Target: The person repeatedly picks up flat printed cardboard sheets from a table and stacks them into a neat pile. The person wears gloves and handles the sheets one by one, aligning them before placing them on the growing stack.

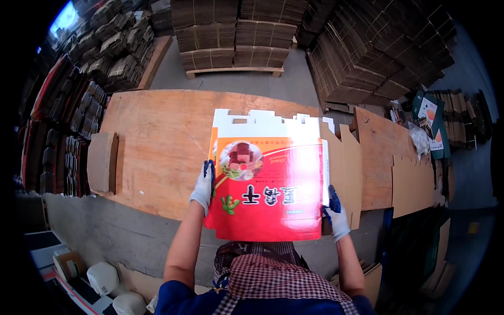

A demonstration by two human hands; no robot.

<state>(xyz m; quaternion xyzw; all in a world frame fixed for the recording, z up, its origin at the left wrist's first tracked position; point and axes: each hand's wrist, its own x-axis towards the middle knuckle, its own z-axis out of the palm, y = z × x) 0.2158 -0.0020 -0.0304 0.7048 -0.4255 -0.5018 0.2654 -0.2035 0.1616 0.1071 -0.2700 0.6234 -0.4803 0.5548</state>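
Okay, red-and-white carton (270, 191) spans between both grips, extending past them away from the body. Left hand (203, 185) holds its left edge; right hand (337, 216) its right.

There is room to pass over the worktop (152, 136), between the brown cardboard (101, 163) at its left end and the red carton sheet (268, 215). Tan cardboard (345, 173) obstructs the sheet's right side; the checked apron (278, 278), the near side.

red carton (262, 210): large black characters, gold lettering, upside down | green-white carton (431, 123): print too small
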